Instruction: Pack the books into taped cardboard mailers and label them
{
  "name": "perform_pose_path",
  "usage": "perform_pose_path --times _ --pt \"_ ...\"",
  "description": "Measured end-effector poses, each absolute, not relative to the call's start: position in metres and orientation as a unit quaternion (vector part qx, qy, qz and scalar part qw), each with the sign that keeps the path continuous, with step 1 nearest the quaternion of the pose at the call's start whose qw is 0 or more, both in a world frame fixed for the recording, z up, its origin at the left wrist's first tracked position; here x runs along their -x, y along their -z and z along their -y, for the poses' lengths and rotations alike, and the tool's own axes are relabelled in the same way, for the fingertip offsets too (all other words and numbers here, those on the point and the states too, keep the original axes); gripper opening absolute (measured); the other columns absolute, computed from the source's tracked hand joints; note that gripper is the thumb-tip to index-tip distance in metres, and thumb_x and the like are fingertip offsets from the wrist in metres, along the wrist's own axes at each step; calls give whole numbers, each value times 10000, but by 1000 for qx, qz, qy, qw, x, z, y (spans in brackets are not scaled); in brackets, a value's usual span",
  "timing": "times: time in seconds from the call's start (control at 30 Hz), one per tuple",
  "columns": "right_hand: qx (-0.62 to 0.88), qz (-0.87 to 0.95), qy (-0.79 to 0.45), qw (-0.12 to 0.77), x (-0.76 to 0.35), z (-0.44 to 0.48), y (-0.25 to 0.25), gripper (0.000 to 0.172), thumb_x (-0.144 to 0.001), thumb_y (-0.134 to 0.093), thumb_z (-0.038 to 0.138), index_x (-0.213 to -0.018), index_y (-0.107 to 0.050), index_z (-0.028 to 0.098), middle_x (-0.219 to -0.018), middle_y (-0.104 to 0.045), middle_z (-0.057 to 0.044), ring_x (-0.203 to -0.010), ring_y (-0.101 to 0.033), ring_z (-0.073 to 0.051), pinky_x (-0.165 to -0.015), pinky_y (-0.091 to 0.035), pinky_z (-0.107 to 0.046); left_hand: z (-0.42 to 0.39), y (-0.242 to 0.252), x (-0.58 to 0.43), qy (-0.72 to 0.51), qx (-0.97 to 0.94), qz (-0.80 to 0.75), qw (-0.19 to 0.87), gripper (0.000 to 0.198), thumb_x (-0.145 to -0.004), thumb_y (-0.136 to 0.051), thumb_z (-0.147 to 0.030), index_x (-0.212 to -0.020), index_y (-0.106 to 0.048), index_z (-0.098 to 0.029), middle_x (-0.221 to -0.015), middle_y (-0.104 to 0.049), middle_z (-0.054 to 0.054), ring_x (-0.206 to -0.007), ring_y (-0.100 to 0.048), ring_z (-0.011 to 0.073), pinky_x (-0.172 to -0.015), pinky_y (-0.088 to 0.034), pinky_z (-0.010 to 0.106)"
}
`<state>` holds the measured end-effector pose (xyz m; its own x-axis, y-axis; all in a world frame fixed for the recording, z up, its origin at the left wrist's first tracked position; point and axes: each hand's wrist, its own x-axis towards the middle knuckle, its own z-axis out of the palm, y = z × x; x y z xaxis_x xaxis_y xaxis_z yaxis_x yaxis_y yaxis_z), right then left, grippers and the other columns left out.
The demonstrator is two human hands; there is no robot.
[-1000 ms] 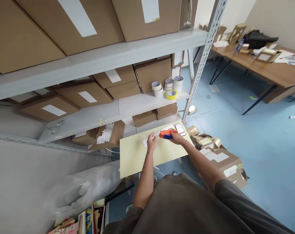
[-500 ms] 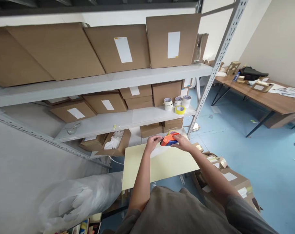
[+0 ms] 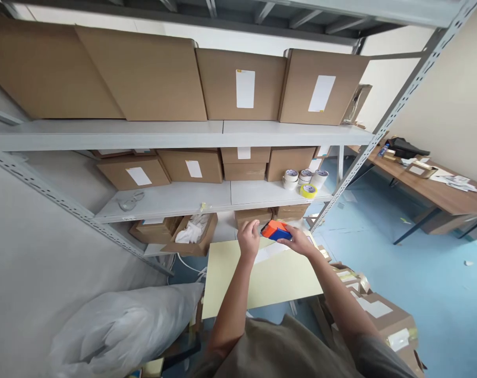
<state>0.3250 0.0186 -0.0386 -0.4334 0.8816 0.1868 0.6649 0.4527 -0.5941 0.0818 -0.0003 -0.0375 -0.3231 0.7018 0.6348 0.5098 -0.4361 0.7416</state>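
My right hand grips an orange and blue tape dispenser above a pale yellow tabletop. Just left of the dispenser's dark front end is my left hand, its fingers curled together and a small gap showing between hand and dispenser. Whatever those fingers pinch, if anything, is too small to make out. Under the dispenser a white sheet lies on the tabletop, partly covered by the hands.
Grey metal shelving ahead carries cardboard boxes, white tape rolls and a yellow tape roll. A big plastic-wrapped bundle stands at left. More cartons are low at right; a brown desk stands beyond.
The view has shifted, tilting up and leftward. My left hand has come slightly away from the dispenser's front, and the dispenser has turned to show more of its blue side.
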Motion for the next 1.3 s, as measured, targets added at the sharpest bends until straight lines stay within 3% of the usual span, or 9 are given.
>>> perform_pose_path --times 0.3,0.43,0.5,0.57,0.63,0.73,1.07,1.2,1.3 --pt "477 836 -201 180 -293 -26 39 521 -956 -702 487 -1372 -629 182 -1037 -765 -115 -900 -702 -282 -791 -521 -355 -7 55 -49 -618 -535 -561 130 349 -1056 -541 -409 -974 -815 -208 -949 -794 101 -937 -742 230 -903 -590 357" --pt "443 856 -156 214 -291 -47 48 494 -987 -644 388 -1424 -574 169 -1261 -729 -174 -1081 -699 -315 -921 -541 -414 -20 53 -45 -613 -522 -578 131 400 -1069 -514 -471 -1067 -823 -218 -1060 -799 123 -1048 -746 257 -1005 -586 407" --pt "433 861 -130 235 -292 -65 53 425 -998 -634 362 -1378 -600 175 -1329 -703 -192 -1166 -680 -330 -976 -540 -441 -25 53 -47 -599 -530 -583 145 422 -1062 -525 -518 -1210 -793 -228 -1266 -764 136 -1201 -714 275 -1090 -553 422" --pt "434 859 -103 251 -293 -86 56 359 -1002 -636 335 -1329 -626 185 -1343 -698 -195 -1211 -665 -336 -1008 -538 -458 -26 53 -49 -591 -528 -590 153 567 -1037 -561 -569 -1491 -630 -236 -1564 -587 152 -1336 -650 290 -1144 -520 425" --pt "447 855 -74 254 -293 -111 58 339 -999 -638 303 -1317 -638 188 -1342 -700 -192 -1228 -659 -332 -1032 -530 -462 -26 53 -51 -593 -500 -608 169 838 -1012 -590 -607 -1710 -287 -255 -1745 -328 163 -1365 -633 298 -1117 -542 424" --pt "475 849 -49 225 -293 -154 56 352 -989 -653 279 -1325 -653 174 -1337 -710 -194 -1220 -666 -322 -1051 -512 -436 -23 54 -51 -589 -473 -626 192 980 -1008 -588 -614 -1748 -27 -298 -1783 -226 155 -1343 -643 299 -1046 -583 423" --pt "535 839 -55 84 -266 -292 69 468 -974 -660 230 -1433 -644 139 -1382 -713 -208 -1344 -606 -340 -1146 -394 -419 -12 76 -67 -574 -437 -668 185 782 -1008 -613 -497 -1700 -308 -300 -1652 -474 164 -1182 -696 249 -942 -606 385" --pt "538 834 -68 106 -265 -309 87 497 -972 -650 224 -1462 -618 145 -1411 -681 -223 -1394 -548 -365 -1202 -340 -499 -11 85 -73 -562 -436 -677 188 708 -985 -636 -459 -1641 -436 -283 -1576 -560 151 -1176 -707 248 -933 -614 382" --pt "519 830 -77 188 -270 -307 96 563 -924 -679 219 -1480 -598 180 -1440 -650 -213 -1397 -518 -379 -1200 -349 -569 -14 86 -74 -550 -440 -685 186 586 -979 -631 -444 -1528 -587 -243 -1477 -644 160 -1222 -699 269 -935 -618 383"
